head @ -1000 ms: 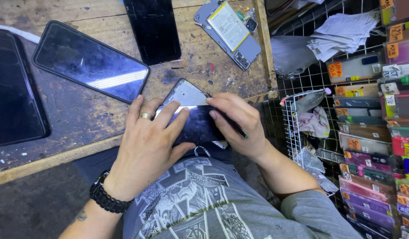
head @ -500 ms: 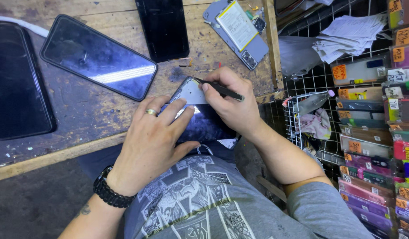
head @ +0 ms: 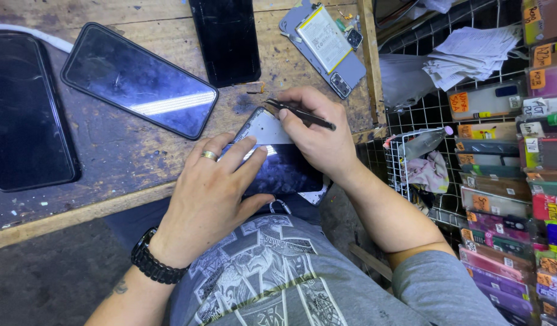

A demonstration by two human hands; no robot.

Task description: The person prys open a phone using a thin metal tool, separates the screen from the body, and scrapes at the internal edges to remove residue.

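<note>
A phone screen panel (head: 277, 162), dark with a pale grey upper part, lies over the front edge of the wooden bench (head: 115, 163). My left hand (head: 209, 196), with a ring and a black wristband, holds the panel's near end from below left. My right hand (head: 318, 133) grips black tweezers (head: 299, 113), whose tips rest at the panel's top corner.
Two dark phones (head: 140, 79) (head: 24, 111) and a black panel (head: 226, 37) lie on the bench. An opened phone back with its battery (head: 324, 45) sits at the far right. A wire rack (head: 429, 115) with papers and packaged goods stands to the right.
My right hand moved from the panel's right side up to its top corner, and the tweezers now show in it. The left hand keeps its hold on the panel.
</note>
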